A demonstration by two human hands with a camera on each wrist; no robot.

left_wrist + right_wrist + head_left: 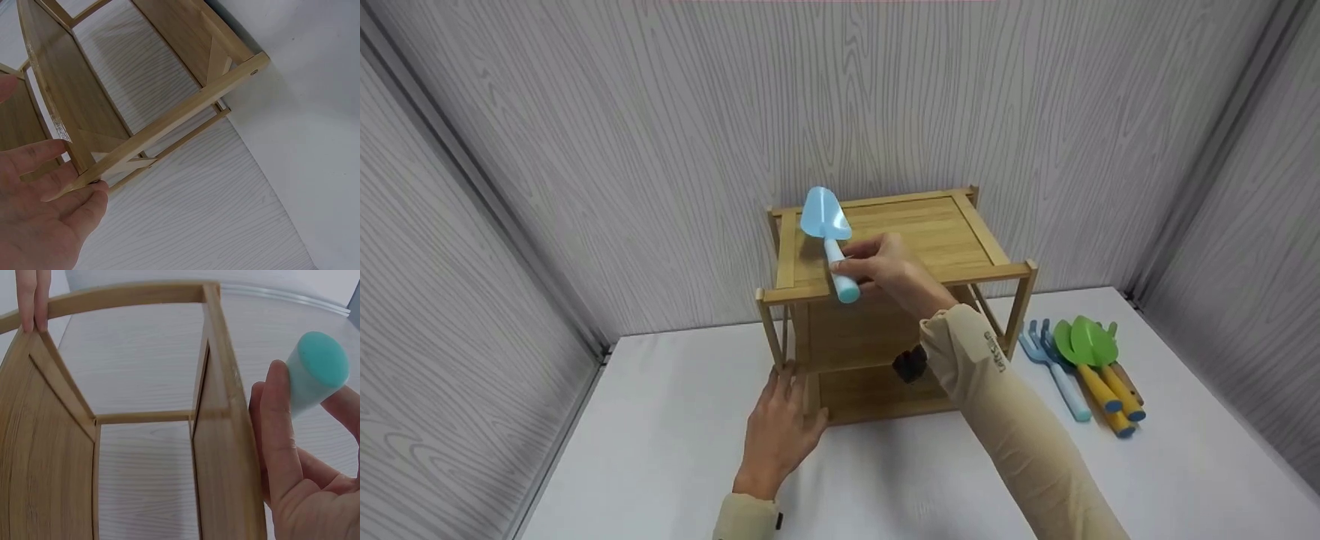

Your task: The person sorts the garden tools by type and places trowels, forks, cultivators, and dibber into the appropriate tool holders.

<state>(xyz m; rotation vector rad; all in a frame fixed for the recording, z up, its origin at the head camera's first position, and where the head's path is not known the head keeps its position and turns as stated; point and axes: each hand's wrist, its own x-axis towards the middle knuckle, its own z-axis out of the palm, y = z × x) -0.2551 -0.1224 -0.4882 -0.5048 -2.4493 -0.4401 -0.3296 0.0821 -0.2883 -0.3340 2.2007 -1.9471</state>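
My right hand (896,270) pinches the handle of a light blue garden trowel (826,217) between thumb and fingers. The trowel is above the left part of a wooden shelf rack's top board (915,229), blade toward the back wall. In the right wrist view, the turquoise handle end (323,360) shows beside the rack's edge, with the right hand (304,495) around the handle. Low at the rack's left front leg, my left hand (780,431) touches the frame, its fingers fairly straight. The left wrist view shows those fingers (34,157) against the wooden frame (169,118).
Right of the rack, a light blue hand fork (1054,367) lies beside a pile of green trowels (1093,341) with yellow handles. A dark blue fork is partly hidden there. Wood-grain walls (660,150) enclose the white table (660,435) at back and sides.
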